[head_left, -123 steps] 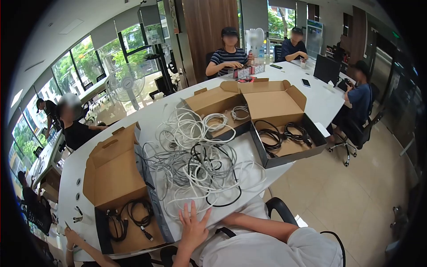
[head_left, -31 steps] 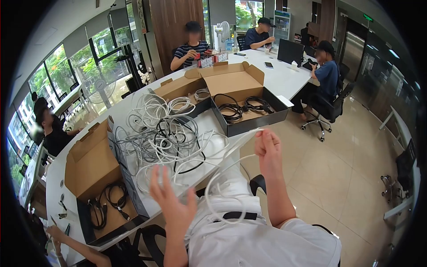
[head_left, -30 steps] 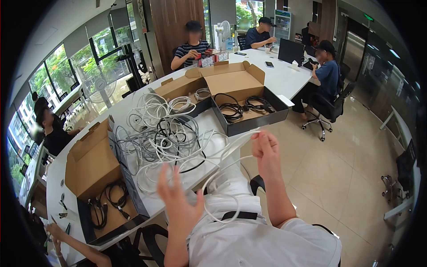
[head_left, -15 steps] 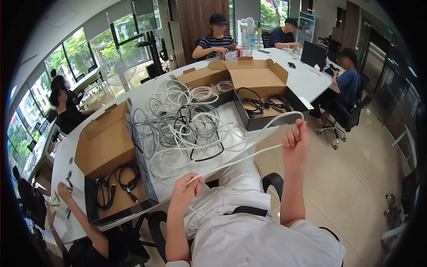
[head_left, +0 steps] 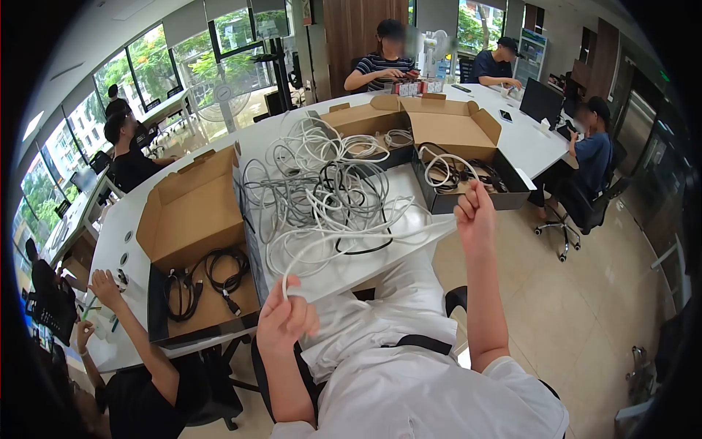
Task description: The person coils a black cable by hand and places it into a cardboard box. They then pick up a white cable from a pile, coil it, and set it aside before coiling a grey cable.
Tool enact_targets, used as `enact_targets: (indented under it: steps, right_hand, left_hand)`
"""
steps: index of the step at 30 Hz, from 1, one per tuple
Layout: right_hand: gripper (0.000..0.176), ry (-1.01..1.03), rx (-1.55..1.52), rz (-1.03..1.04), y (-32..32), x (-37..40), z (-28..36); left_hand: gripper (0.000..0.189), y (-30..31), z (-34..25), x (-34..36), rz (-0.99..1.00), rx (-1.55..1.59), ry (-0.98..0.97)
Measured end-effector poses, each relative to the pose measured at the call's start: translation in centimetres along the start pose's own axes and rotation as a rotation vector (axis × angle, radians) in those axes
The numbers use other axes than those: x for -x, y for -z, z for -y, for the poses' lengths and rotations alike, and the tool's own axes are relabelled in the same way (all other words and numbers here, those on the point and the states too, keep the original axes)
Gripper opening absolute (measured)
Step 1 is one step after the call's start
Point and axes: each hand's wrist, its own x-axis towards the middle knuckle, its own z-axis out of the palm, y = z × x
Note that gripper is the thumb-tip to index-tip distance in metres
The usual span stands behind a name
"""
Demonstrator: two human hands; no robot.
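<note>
My left hand [head_left: 287, 319] is closed around one white cable [head_left: 365, 238] near my chest. My right hand [head_left: 475, 211] is raised to the right, fist closed on the same cable, whose end curls up in a loop over the right box. The cable stretches between both hands above the table edge. Behind it lies a tangled pile of white, grey and black cables [head_left: 322, 197] on the white table [head_left: 139, 219].
An open cardboard box [head_left: 191, 219] with black cables stands at the left. Two more open boxes [head_left: 457, 135] stand at the back right. A person's arm [head_left: 135, 329] reaches in at the lower left. Other people sit around the table.
Both hands rose from the table edge, took hold of a white cable and pulled it out of the pile. In the last half second the left hand closed tighter and the cable end looped upward.
</note>
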Motion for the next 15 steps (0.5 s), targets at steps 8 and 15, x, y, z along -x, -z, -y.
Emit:
enact_targets:
  steps: [8, 15]
  right_hand:
    - [0.047, 0.748, 1.294, -0.037, -3.3, 2.6, -5.0]
    - [0.029, -0.154, 0.776, 0.748, -4.9, 12.5, -9.4]
  left_hand:
    - [0.037, 2.7, 0.3, -0.9, -0.281, 0.584, -0.138]
    - [0.038, 1.7, 1.2, -1.8, -0.295, 0.727, -0.225]
